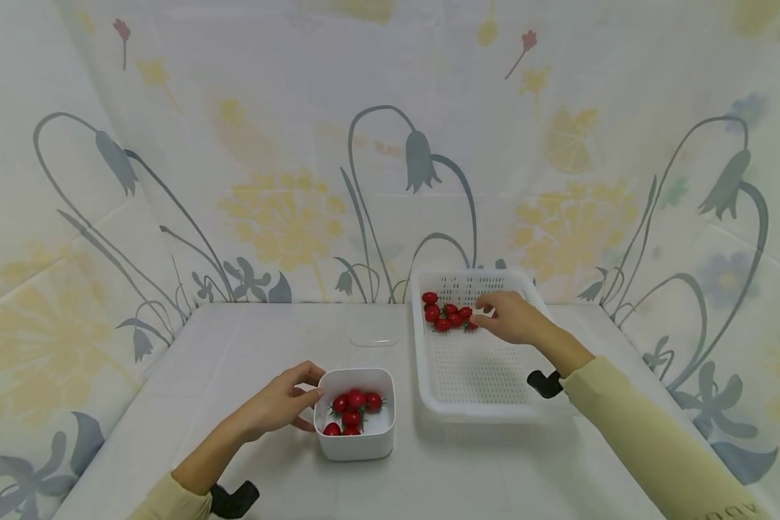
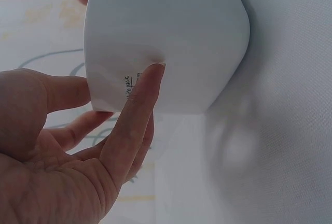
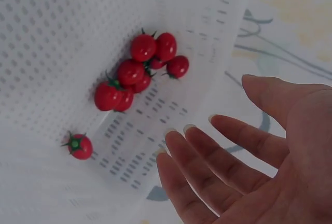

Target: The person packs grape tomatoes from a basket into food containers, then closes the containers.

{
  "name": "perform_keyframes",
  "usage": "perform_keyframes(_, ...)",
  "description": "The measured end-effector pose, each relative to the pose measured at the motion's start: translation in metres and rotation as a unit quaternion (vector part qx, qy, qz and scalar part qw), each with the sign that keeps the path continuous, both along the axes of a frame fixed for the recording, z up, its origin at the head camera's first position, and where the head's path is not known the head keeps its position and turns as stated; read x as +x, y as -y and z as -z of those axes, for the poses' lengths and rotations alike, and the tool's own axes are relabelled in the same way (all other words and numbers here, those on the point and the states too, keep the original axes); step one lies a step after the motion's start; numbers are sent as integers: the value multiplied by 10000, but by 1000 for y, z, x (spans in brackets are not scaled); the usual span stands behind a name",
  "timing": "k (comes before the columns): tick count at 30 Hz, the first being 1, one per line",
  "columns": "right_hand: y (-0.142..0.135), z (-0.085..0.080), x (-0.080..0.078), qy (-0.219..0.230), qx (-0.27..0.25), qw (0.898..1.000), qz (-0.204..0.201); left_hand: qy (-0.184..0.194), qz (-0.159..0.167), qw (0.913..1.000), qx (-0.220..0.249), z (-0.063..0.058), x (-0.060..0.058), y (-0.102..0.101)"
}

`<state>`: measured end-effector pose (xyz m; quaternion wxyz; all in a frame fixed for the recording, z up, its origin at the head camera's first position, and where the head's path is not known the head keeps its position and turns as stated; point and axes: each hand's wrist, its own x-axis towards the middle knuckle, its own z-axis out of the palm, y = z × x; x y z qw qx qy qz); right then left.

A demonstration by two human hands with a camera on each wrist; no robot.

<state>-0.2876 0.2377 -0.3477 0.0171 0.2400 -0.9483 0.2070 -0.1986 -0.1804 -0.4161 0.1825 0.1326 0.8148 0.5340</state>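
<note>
A white square container [image 1: 354,445] with several cherry tomatoes [image 1: 356,399] in it stands on the table. My left hand [image 1: 276,404] holds its left side; the left wrist view shows the thumb at the rim and a fingertip [image 2: 155,73] against the printed wall. My right hand [image 1: 510,318] is over the back part of a white perforated basket [image 1: 481,412]. Its fingers are spread and lightly bent with nothing between them, close to more cherry tomatoes [image 3: 129,72]. One cherry tomato [image 3: 80,147] lies apart from the cluster.
A clear flat lid [image 1: 373,342] lies on the white-covered table [image 1: 234,361], left of the basket. Behind the table hangs a floral-printed cloth [image 1: 286,144]. Black straps with cameras [image 1: 546,383] sit on both wrists.
</note>
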Motion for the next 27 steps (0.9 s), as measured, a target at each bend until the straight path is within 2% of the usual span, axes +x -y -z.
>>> perform_keyframes(10, -20, 18, -37, 218, 324, 9969, 677, 9, 15, 10000, 42, -1, 0, 1)
perform_keyframes(14, -26, 28, -50, 499, 502, 9922, 1026, 8, 15, 10000, 51, -1, -1, 1)
perform_keyframes(20, -31, 41, -61, 1047, 598, 9834, 1359, -2, 73, 9999, 116, 0, -2, 0)
perform_keyframes(27, -31, 52, -69, 1444, 627, 9769, 1444, 29, 84, 9999, 145, 3, -3, 2)
